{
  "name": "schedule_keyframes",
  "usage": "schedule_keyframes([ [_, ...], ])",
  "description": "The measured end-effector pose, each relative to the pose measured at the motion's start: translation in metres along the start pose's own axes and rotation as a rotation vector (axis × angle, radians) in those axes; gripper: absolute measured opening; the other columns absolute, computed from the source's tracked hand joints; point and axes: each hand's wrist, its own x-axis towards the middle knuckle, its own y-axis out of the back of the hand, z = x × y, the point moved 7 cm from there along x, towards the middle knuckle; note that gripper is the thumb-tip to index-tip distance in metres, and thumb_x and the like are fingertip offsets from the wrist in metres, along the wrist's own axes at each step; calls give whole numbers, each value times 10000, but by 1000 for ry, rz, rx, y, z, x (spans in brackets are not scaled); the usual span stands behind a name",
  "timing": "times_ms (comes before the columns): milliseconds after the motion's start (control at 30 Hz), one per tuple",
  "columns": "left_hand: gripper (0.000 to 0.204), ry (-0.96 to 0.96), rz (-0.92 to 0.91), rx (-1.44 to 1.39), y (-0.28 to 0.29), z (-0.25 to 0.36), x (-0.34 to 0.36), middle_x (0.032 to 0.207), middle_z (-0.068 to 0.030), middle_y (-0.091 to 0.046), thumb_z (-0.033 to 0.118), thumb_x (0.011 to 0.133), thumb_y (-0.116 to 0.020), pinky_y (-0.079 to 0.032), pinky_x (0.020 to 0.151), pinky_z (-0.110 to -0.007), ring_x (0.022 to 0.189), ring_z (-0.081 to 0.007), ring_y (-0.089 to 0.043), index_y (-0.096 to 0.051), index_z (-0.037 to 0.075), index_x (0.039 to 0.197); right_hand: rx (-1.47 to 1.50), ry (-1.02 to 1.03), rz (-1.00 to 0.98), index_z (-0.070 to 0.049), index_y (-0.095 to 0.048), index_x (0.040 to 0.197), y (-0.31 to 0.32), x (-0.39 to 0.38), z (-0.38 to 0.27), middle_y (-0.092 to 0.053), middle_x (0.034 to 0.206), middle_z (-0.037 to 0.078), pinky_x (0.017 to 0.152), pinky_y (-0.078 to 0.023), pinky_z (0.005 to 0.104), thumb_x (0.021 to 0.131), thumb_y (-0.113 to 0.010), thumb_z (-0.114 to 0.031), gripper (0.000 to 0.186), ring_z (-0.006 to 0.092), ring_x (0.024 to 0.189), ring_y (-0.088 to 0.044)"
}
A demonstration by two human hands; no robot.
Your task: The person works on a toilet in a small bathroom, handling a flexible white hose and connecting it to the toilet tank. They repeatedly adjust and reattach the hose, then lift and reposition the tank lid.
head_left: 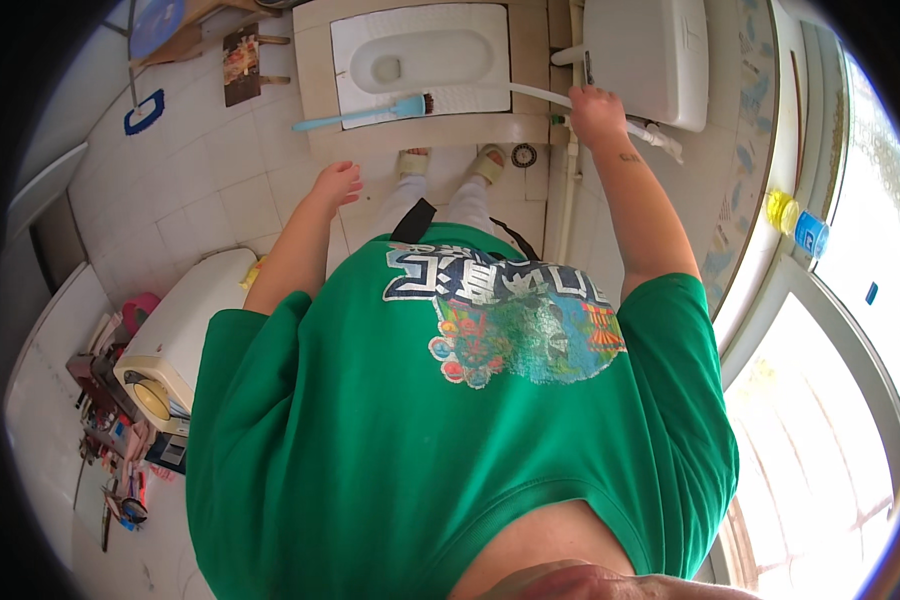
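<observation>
My right hand (597,113) is closed around a white hose (535,92), beside the white cistern at the far right. One end of the hose reaches over the white squat toilet (348,60); past my hand, a white piece (660,140) sticks out to the right. My left hand (337,185) hangs in the air on the near side of the toilet, fingers loosely bent and apart, holding nothing. A light-blue brush (360,117) with dark bristles lies across the toilet's near edge, beyond my left hand.
The cistern (645,60) stands right of the toilet, with a vertical-looking pipe (570,190) alongside. My slippered feet are near a round floor drain (523,155). A small wooden stool (242,65) stands far left; a washing machine (185,320) is left. Two bottles (796,222) sit by the window.
</observation>
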Motion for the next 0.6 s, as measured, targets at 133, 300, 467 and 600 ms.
schedule_keyframes([
  [133, 533, -15, 28, 30, 11, -3, -7, 1158, -89, -574, 255, 886, -573, -516, 815, -374, 1027, -221, -593, -406, 61, 1354, -65, 39, 112, -101, -574, 985, 15, -5, -7, -592, 1018, 74, 984, -375, 435, 789, -558, -115, 198, 262, 1043, -550],
  [300, 529, -47, 34, 53, 16, 3, -13, 1178, -88, -572, 256, 884, -574, -515, 821, -364, 1033, -217, -592, -418, 60, 1350, -53, 32, 172, -107, -567, 1038, 25, -14, -14, -568, 1062, 80, 1039, -330, 456, 791, -580, -134, 249, 262, 1092, -518],
  [467, 537, -82, 17, 85, 10, 8, -13, 1183, -86, -576, 268, 878, -584, -514, 817, -355, 1036, -208, -592, -426, 63, 1347, -22, 2, 128, -108, -560, 1029, 23, -13, -14, -588, 1054, 77, 973, -392, 429, 799, -596, -157, 238, 264, 1069, -545],
  [600, 535, -104, -7, 101, 0, 18, -14, 1173, -86, -582, 277, 876, -588, -512, 811, -343, 1036, -203, -592, -437, 61, 1341, -13, -113, -58, -106, -558, 996, 8, -10, -5, -624, 1026, 78, 871, -460, 406, 809, -592, -163, 199, 273, 1001, -595],
])
